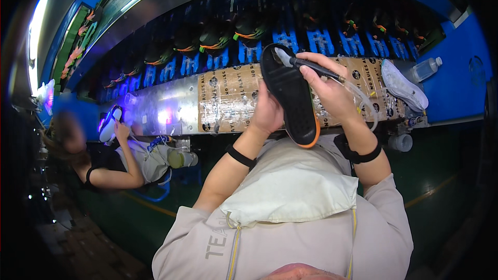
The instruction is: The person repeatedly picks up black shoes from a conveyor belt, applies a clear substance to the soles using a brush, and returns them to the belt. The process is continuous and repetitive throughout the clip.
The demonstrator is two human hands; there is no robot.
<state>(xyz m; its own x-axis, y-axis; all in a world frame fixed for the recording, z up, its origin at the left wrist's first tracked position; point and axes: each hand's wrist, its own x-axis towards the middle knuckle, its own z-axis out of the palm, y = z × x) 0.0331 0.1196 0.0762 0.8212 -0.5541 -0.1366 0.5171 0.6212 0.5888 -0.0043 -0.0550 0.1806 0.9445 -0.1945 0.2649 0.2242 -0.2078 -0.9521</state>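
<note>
My left hand [268,110] is wrapped around the side of a black shoe sole [296,98] with an orange heel edge. The sole is tilted, its toe end pointing away from me and its inner face up. In my right hand [332,91] is a dark-handled glue brush [316,68], gripped like a pen, with a clear hose [365,98] running from its rear end. Its pale bristles rest on the toe area of the sole, where a whitish wet-looking patch shows.
Printed cardboard [228,98] covers the bench before me. To the right lie a white shoe sole [404,85] and a clear plastic bottle [427,69]. Dark shoe uppers [215,33] stand on blue holders [249,52] behind. A co-worker [116,168] sits at left, holding another sole.
</note>
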